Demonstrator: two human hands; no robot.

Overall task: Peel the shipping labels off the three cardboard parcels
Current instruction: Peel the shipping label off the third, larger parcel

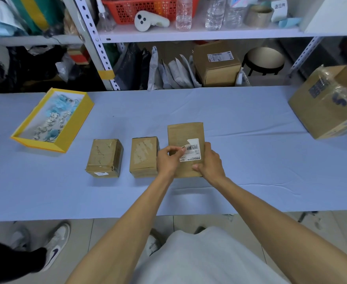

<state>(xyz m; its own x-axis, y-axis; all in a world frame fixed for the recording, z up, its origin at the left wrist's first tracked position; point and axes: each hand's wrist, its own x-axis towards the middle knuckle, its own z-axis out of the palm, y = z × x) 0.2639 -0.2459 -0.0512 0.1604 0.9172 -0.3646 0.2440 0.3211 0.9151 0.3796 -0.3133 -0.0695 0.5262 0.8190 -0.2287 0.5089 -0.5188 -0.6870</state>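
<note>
Three cardboard parcels stand in a row on the blue table. The left parcel (104, 157) has a bare top and a small sticker on its front. On top of the middle parcel (143, 155) there are torn label traces. The right parcel (184, 133) is flat and carries a white shipping label (193, 149) with a barcode. My left hand (168, 158) pinches the label's lifted left corner. My right hand (208, 160) grips the right parcel at its right edge, thumb on top.
A yellow tray (74, 128) holding crumpled paper scraps sits at the table's left. A large open carton (328, 107) stands at the right edge. Metal shelving (98, 50) with boxes and bags rises behind. Another person's shoes (55, 244) are on the floor at the lower left.
</note>
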